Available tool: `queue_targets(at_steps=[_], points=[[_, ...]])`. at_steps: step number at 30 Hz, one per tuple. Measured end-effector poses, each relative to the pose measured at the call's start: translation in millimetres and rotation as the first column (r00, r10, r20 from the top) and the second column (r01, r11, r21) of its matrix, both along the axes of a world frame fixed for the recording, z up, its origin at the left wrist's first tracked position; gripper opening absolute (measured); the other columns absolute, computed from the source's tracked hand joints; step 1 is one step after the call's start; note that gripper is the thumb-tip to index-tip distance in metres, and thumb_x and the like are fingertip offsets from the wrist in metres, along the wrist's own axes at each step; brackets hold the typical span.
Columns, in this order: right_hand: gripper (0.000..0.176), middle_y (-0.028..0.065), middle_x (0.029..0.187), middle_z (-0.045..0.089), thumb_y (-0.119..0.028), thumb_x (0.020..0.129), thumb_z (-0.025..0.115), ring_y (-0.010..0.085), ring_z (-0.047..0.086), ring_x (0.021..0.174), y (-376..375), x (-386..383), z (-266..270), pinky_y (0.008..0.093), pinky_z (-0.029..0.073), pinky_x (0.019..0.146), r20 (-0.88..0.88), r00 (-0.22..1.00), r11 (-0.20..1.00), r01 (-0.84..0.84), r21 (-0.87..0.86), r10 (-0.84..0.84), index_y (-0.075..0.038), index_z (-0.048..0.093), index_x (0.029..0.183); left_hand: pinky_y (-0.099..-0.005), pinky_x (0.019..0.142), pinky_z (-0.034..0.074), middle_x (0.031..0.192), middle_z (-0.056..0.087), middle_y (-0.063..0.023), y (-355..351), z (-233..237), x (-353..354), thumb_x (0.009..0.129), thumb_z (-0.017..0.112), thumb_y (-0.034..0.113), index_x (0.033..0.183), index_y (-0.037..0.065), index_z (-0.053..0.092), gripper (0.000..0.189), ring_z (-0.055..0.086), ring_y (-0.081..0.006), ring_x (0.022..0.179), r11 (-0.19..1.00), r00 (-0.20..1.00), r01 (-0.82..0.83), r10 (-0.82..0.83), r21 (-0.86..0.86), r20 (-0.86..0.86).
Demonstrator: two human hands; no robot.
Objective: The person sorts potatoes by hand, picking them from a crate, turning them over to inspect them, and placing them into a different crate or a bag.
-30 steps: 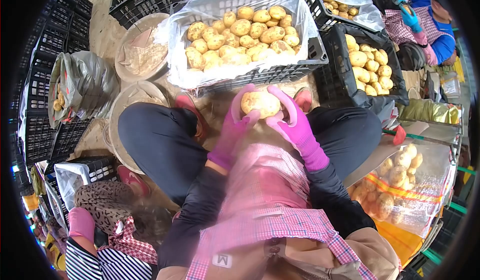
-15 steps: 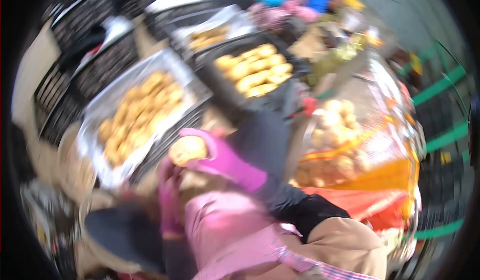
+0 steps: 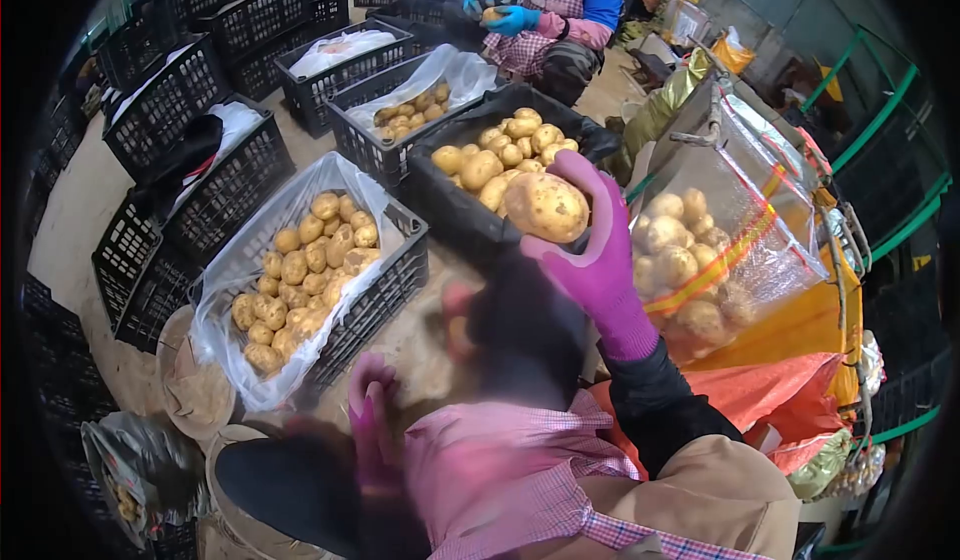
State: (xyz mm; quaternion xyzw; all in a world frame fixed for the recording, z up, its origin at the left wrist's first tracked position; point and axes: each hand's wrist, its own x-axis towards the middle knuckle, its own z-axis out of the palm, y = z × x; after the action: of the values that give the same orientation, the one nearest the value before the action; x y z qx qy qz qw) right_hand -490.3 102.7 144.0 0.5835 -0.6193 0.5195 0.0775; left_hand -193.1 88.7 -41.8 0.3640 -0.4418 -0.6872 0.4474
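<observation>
My right hand (image 3: 604, 250), in a pink-purple glove, grips a large potato (image 3: 546, 207) between thumb and fingers. It is raised in front of the black-lined crate (image 3: 432, 182) and partly hides the potatoes (image 3: 482, 168) inside. Low by my lap is my left hand (image 3: 370, 410) in a matching glove, fingers loosely curled and nothing visible in them. Just beyond it stands a crate lined with white plastic (image 3: 228, 355), holding many potatoes (image 3: 312, 270). To the right of my right hand is a clear-sided sack (image 3: 745, 250) with more potatoes (image 3: 678, 245).
Behind the near crates is another white-lined crate (image 3: 347, 125) with potatoes. Stacked black crates (image 3: 185, 110) line the left. A co-worker (image 3: 560, 20) in blue gloves sits at the back, holding a potato. An orange-red sheet (image 3: 750, 390) lies at my right; green rails (image 3: 890, 150) stand beyond.
My right hand has moved up and right with the potato, away from my left hand, which is now lower and apart from it. The view has shifted and sharpened.
</observation>
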Motion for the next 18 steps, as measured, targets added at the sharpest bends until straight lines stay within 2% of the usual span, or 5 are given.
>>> queue_targets(at_steps=[7,8,9,12,18], points=[[0.077,0.0136,0.127,0.059,-0.025,0.066,0.084,0.0315,0.057,0.112,24,-72,20,0.0430,0.045,0.095,-0.339,0.811,0.848,0.321,-0.422,-0.476,-0.008,0.050,0.133,-0.0339,0.101,0.043,0.132,0.050,-0.0092,-7,-9,-3,0.096,0.051,0.022,0.138,0.006,0.043,0.046,0.053,-0.0193,0.117,0.984,0.997,-0.059,0.049,0.170,0.060],[0.077,0.0134,0.129,0.058,-0.024,0.069,0.085,0.0289,0.058,0.112,32,-105,35,0.0399,0.047,0.094,-0.372,0.655,0.728,0.429,-0.534,-0.658,-0.008,0.048,0.135,-0.0342,0.103,0.042,0.131,0.051,-0.0096,-8,-32,0,0.094,0.055,0.022,0.135,0.004,0.047,0.045,0.051,-0.0196,0.120,0.973,0.997,-0.071,0.065,0.219,0.033],[0.058,0.0113,0.118,0.063,-0.028,0.080,0.079,0.0273,0.066,0.097,48,-164,41,0.0361,0.053,0.085,-0.384,0.153,0.403,0.539,-0.740,-0.910,-0.007,0.053,0.127,-0.0348,0.107,0.038,0.132,0.053,-0.0103,0,-18,1,0.096,0.054,0.021,0.134,0.003,0.048,0.043,0.048,-0.0218,0.125,0.996,0.996,-0.086,0.085,0.014,0.034],[0.052,0.0127,0.116,0.065,-0.027,0.082,0.075,0.0282,0.065,0.099,64,-246,91,0.0382,0.052,0.087,-0.483,-0.134,0.325,0.584,-0.744,-0.865,-0.005,0.056,0.125,-0.0357,0.111,0.033,0.139,0.050,-0.0129,-3,-26,4,0.100,0.049,0.018,0.135,0.002,0.049,0.039,0.045,-0.0241,0.130,0.991,0.995,-0.019,0.031,-0.129,0.092],[0.046,0.0157,0.116,0.065,-0.014,0.089,0.065,0.0258,0.064,0.103,-72,-62,53,0.0404,0.051,0.090,-0.590,0.774,0.969,0.127,-0.213,-0.231,0.003,0.054,0.129,-0.0325,0.105,0.040,0.132,0.056,-0.0129,-5,-45,-10,0.097,0.046,0.011,0.131,-0.001,0.051,0.036,0.052,-0.0204,0.123,0.994,0.981,-0.103,0.109,-0.045,0.159]])
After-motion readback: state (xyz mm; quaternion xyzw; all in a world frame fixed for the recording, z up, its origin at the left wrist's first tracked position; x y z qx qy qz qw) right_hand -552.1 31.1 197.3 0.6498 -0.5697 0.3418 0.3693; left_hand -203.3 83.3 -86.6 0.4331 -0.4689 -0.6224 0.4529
